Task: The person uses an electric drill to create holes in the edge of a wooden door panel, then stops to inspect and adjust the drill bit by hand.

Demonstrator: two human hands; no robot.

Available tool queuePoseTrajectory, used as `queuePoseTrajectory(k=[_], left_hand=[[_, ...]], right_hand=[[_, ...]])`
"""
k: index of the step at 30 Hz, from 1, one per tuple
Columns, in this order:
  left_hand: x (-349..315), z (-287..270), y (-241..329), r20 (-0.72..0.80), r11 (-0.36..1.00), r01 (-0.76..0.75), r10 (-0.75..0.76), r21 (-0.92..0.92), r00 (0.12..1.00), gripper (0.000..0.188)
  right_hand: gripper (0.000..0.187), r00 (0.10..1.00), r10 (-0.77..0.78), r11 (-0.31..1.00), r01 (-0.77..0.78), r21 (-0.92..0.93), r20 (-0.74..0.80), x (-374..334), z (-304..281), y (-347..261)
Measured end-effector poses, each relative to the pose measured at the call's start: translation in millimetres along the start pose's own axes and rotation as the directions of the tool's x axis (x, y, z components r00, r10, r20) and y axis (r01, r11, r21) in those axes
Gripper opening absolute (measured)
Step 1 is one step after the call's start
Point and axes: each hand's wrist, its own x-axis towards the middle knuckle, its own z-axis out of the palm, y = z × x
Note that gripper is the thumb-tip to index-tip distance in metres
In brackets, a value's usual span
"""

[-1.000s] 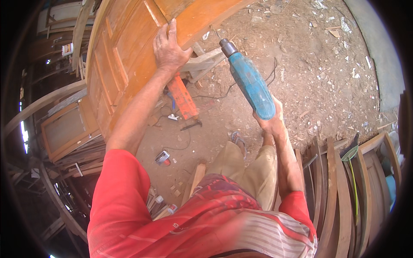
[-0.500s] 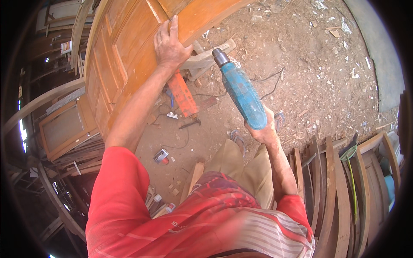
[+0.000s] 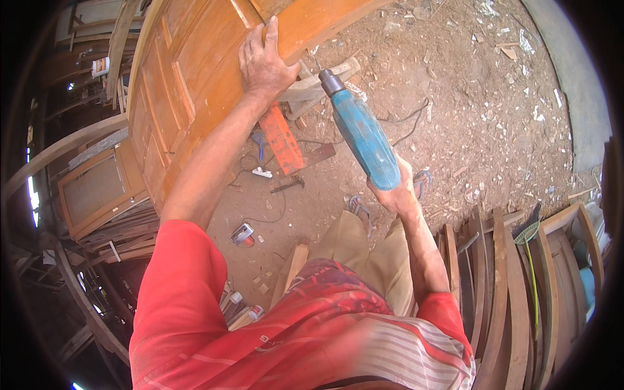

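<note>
A blue electric drill (image 3: 363,135) with a dark grey chuck at its tip points up and to the left, its nose close to the edge of a large orange-brown panelled wooden door (image 3: 195,84) that stands tilted over a dirt floor (image 3: 494,110). The right hand (image 3: 398,188) is wrapped tightly around the drill's lower end. The left hand (image 3: 263,62) lies on the door's edge, fingers curled over it, pressing. One drill and one held door are seen. On the ground lie one orange board (image 3: 281,138), one hammer (image 3: 287,184), a dark cable (image 3: 409,127) and scattered wood chips. Several curved wooden frames (image 3: 500,273) lean at the right.
</note>
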Motion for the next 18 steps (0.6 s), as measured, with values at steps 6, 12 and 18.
queuePoseTrajectory(k=[6,12,18], left_hand=[[-1,-2,2,-0.011,1.000,0.004,-0.004,0.003,1.000,0.101],[0,-2,2,-0.017,1.000,0.002,-0.003,-0.009,1.000,0.101],[0,-3,4,-0.027,1.000,0.002,-0.003,-0.010,1.000,0.101]], right_hand=[[0.052,1.000,-0.004,1.000,0.004,-0.009,-0.029,16,7,-11],[0.052,0.999,-0.029,1.000,0.028,-0.012,-0.020,30,17,3],[0.047,0.994,-0.095,0.995,0.096,0.016,-0.062,59,31,16]])
